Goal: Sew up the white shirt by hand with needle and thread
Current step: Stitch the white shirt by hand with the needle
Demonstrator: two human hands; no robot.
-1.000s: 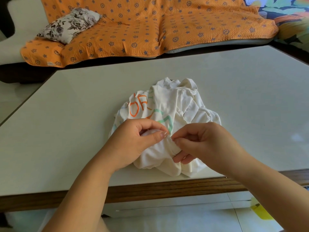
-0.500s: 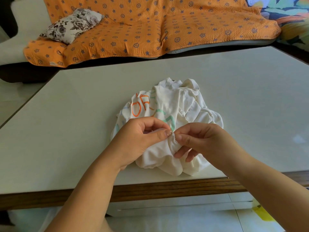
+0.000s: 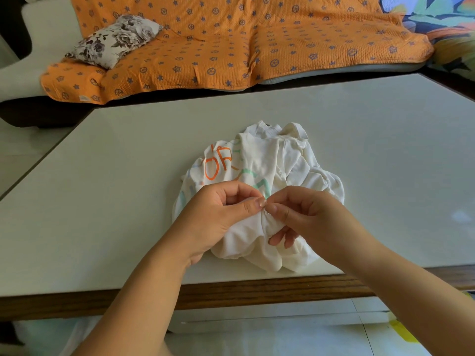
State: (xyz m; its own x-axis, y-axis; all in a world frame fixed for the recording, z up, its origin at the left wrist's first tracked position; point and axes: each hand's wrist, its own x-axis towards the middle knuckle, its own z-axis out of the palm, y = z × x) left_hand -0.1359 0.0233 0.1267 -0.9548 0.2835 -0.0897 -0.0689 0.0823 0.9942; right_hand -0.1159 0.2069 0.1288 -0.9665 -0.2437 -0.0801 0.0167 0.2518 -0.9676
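The white shirt point(image 3: 277, 160), printed with orange and green letters, lies crumpled near the front edge of the table. My left hand point(image 3: 218, 214) pinches a fold of its cloth between thumb and curled fingers. My right hand point(image 3: 303, 217) meets it fingertip to fingertip and pinches at the same spot, with its lower fingers tucked under the cloth. The needle and thread are too small to make out between the fingertips.
The pale table point(image 3: 128, 188) has a wooden front edge point(image 3: 257, 291). Beyond it stands a sofa under an orange patterned cover point(image 3: 231, 42), with a floral cushion point(image 3: 113, 39) at its left end. Tiled floor shows below.
My hands have drawn closer together until the fingertips touch at the fold of cloth. The shirt has barely shifted.
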